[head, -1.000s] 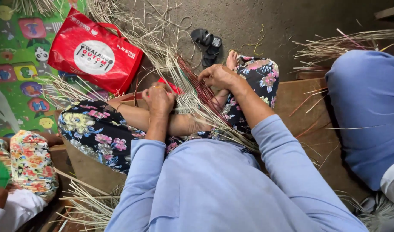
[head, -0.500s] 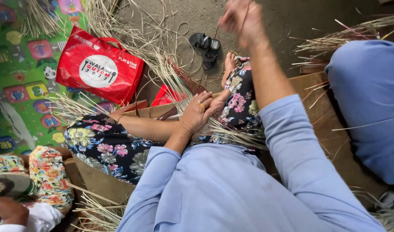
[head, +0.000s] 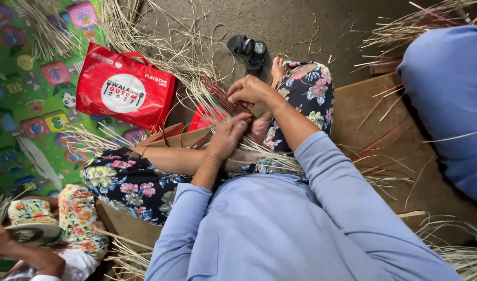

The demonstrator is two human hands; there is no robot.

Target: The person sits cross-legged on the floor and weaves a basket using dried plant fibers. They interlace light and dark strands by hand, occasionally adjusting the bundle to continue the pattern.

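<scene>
Concrete floor (head: 311,26) fills the frame's top; at centre I see my left hand (head: 229,136) and right hand (head: 250,89) both pinching straw strips (head: 225,101), fingertips hidden.

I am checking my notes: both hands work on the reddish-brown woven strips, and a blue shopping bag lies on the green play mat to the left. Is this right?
Not quite: the head view shows a red shopping bag, not blue. Otherwise correct: left hand and right hand work the reddish-brown woven strips; green play mat.

One head-worn camera looks steeply down, close over the person's lap, floor mat (head: 20,104) at left
</scene>
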